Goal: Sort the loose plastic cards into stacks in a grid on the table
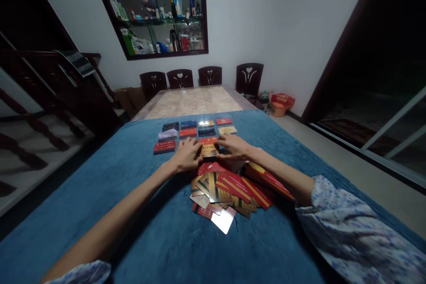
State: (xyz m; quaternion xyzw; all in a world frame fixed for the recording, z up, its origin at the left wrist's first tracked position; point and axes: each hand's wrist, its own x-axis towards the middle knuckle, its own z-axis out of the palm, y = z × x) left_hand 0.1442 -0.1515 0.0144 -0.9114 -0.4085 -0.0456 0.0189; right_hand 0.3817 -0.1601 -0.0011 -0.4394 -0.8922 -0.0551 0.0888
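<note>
Between my two hands is a stack of gold cards [209, 151], gripped at its sides. My left hand [189, 154] has its fingers bent against the left edge. My right hand [232, 146] pinches the right edge. Just beyond the gold stack lie red cards [208, 140], partly covered. Toward me spreads a loose heap of red and gold cards [229, 188], with a white card [224, 220] at its near end. Neat stacks stand in rows beyond: a red stack [164, 147], a white stack [167, 135] and a dark blue stack [207, 132] among several.
A blue cloth [140, 222] covers the near part of the table; its far part shows a marble-like top [199, 100]. Dark chairs [249, 77] stand at the far end. A long red-and-yellow box [269, 179] lies beneath my right forearm. Wooden stair railings [29, 124] are at left.
</note>
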